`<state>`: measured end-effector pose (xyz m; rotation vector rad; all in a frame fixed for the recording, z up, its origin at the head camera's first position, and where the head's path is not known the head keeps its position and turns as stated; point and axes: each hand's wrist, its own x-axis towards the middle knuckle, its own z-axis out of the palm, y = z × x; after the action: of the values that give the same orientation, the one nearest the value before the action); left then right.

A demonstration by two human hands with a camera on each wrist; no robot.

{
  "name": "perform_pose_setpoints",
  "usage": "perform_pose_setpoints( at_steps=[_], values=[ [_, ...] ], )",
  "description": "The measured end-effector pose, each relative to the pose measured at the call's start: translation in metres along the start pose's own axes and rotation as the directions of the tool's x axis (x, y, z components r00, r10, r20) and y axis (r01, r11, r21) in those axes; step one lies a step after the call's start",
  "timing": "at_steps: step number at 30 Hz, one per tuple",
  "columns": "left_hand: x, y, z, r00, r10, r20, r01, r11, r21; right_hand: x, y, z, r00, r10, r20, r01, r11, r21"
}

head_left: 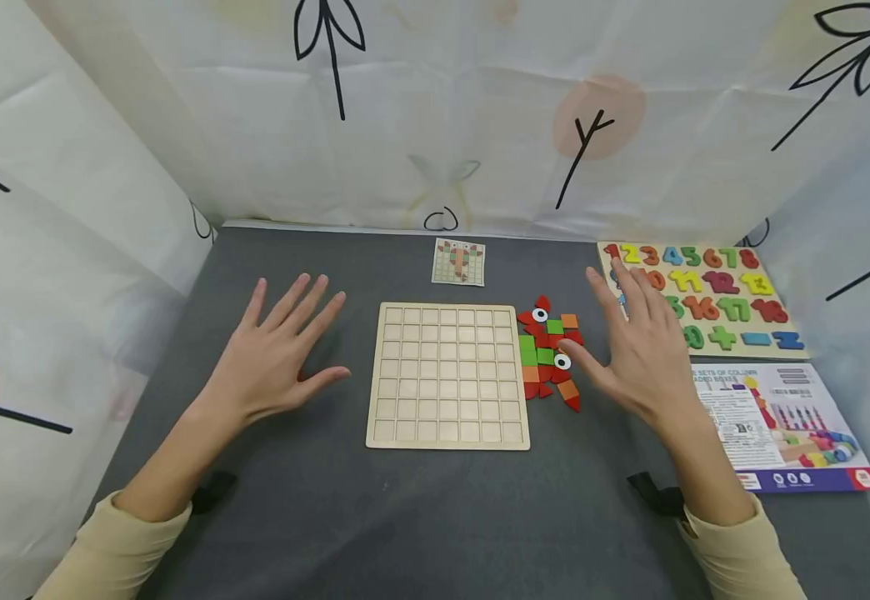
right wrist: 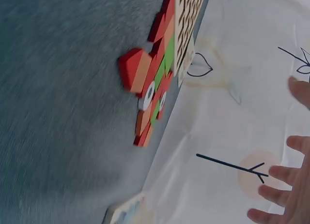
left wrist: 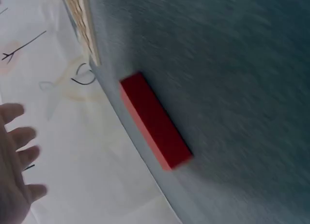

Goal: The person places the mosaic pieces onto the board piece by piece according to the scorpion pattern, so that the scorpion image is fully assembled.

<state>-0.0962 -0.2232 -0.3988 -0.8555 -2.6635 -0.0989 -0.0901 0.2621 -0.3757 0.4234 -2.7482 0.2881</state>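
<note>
Head view: Fingers spread and holding nothing, my left grip (head_left: 277,354) hovered to the left of a wooden grid board (head_left: 447,369); my right grip (head_left: 641,350), likewise released, hung to its right, the thumb overlapping the coloured pieces (head_left: 546,357) as seen from above. Right wrist footage showed that grip apart from them. Red, orange and green, with two round eyes among them, the pieces lay clustered along the board's right edge. A long red block (left wrist: 155,120), caught only by the left wrist camera, rested on the surface (head_left: 435,517).

By my judgement, a low sweep of the right grip could have scattered that cluster, and a nudge to the board could have shoved its pieces out of line. The red block, missing from the head view and probably screened by my left grip, risked a knock if I lowered that arm without looking.

Beyond the board, a small picture card (head_left: 458,262) lay on the dark grey surface. At the far right sat a colourful number board (head_left: 722,307), with a printed package (head_left: 742,400) nearer to me. White fabric (head_left: 465,100), patterned with black plant outlines and peach discs, enclosed the back and both sides.
</note>
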Motion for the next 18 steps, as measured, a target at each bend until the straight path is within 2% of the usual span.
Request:
perform_pose_setpoints(
  at_steps=[3,6,11,15,18],
  values=[
    [0.004,0.006,0.000,0.995,-0.011,0.096,0.015,0.999,-0.041,0.007,-0.004,0.007,1.000,-0.021,0.017,0.020,0.998,0.062],
    [0.009,0.012,0.001,0.984,-0.025,0.177,0.042,0.995,-0.095,0.014,-0.006,0.017,0.999,-0.019,0.038,0.013,0.988,0.151],
    [0.018,0.023,0.006,0.960,-0.018,0.281,0.075,0.978,-0.193,0.029,0.000,0.033,0.986,0.042,0.160,-0.095,0.937,0.336],
    [0.026,0.030,0.009,0.927,-0.002,0.376,0.107,0.960,-0.258,0.041,0.011,0.046,0.961,0.070,0.266,-0.182,0.888,0.423],
    [0.032,0.034,0.012,0.892,0.003,0.452,0.150,0.941,-0.302,0.051,0.019,0.056,0.940,0.085,0.331,-0.230,0.874,0.427]
  ],
)
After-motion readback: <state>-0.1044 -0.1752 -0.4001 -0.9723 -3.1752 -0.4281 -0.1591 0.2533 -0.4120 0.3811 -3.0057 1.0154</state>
